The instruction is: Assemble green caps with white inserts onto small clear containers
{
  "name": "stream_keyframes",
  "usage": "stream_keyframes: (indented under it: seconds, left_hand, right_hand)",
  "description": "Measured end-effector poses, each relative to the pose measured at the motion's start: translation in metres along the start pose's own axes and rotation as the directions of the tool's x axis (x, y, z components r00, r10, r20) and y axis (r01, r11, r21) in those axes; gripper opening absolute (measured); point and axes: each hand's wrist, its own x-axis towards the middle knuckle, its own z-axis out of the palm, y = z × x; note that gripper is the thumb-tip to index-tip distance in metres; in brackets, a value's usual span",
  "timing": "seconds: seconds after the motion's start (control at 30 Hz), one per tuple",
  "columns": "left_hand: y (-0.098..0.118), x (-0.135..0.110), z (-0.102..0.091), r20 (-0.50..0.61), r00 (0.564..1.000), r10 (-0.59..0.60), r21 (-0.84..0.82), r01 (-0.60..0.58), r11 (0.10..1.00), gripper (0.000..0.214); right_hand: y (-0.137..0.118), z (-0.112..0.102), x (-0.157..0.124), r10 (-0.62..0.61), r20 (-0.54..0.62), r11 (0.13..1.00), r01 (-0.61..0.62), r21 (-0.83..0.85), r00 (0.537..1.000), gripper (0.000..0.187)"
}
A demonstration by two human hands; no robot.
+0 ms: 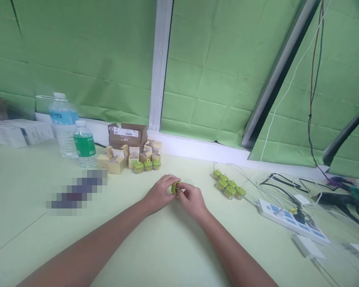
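Note:
Above the middle of the table, my left hand [159, 196] grips a small yellow-green plastic lid [174, 187] between thumb and fingers, its hollow side turned to the right. The fingertips of my right hand [194, 202] are pinched together at that hollow side, touching the lid. Whether a smaller part is between them is hidden. A faint clear plastic outline shows just behind my right hand. To the right stand several small clear containers with green lids [229, 191]. Three more lidded containers [147, 165] sit at the back left, before small open cardboard boxes [116, 164].
A larger brown carton [127, 135] is behind the small boxes. Two water bottles [85, 145] stand left of them, near white boxes [32, 131]. At the right lie a power strip [291, 221], a white adapter [308, 247] and tangled cables. Green blinds [209, 71] cover the back.

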Motion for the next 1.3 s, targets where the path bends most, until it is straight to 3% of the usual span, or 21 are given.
stream_keyframes:
  seconds: [0.17, 0.53, 0.67, 0.77, 0.87, 0.97, 1.17, 1.3]
  left_hand:
    - [0.0, 0.0, 0.0, -0.012, 0.998, -0.062, -0.004, 0.062, 0.998, 0.045]
    - [0.0, -0.003, 0.004, 0.02, 0.999, -0.051, -0.012, 0.051, 0.999, 0.045]
    - [0.004, -0.003, 0.003, 0.042, 0.996, -0.084, -0.113, 0.088, 0.99, 0.046]
    - [-0.001, -0.001, 0.003, 0.05, 0.98, -0.193, -0.292, 0.199, 0.935, 0.05]
    - [-0.01, 0.004, 0.006, 0.086, 0.934, -0.346, -0.513, 0.339, 0.789, 0.035]
    - [-0.017, 0.009, 0.007, 0.118, 0.893, -0.434, -0.61, 0.41, 0.678, 0.029]
    - [-0.014, 0.012, 0.005, 0.008, 0.878, -0.478, -0.63, 0.376, 0.68, 0.029]
    - [-0.002, 0.009, 0.008, 0.038, 0.897, -0.441, -0.614, 0.369, 0.697, 0.028]
  right_hand:
    - [0.002, 0.001, 0.001, 0.062, -0.041, 0.994, -0.058, 0.091, 0.997, 0.025]
    - [0.006, 0.004, 0.0, 0.06, -0.062, 0.997, -0.058, 0.043, 0.996, 0.023]
    - [0.005, 0.004, 0.0, 0.08, -0.089, 0.994, -0.072, 0.083, 0.993, 0.023]
    - [0.007, 0.003, 0.002, 0.132, -0.112, 0.979, -0.112, 0.168, 0.985, 0.022]
    - [0.011, 0.003, 0.004, 0.176, -0.09, 0.954, -0.148, 0.26, 0.98, 0.024]
    - [0.012, 0.003, 0.004, 0.16, -0.045, 0.951, -0.141, 0.276, 0.986, 0.027]
    - [0.0, -0.006, 0.002, 0.127, -0.183, 0.979, -0.094, 0.179, 0.975, 0.029]
    - [-0.005, -0.006, 0.001, 0.057, -0.151, 0.989, -0.035, 0.146, 0.987, 0.055]
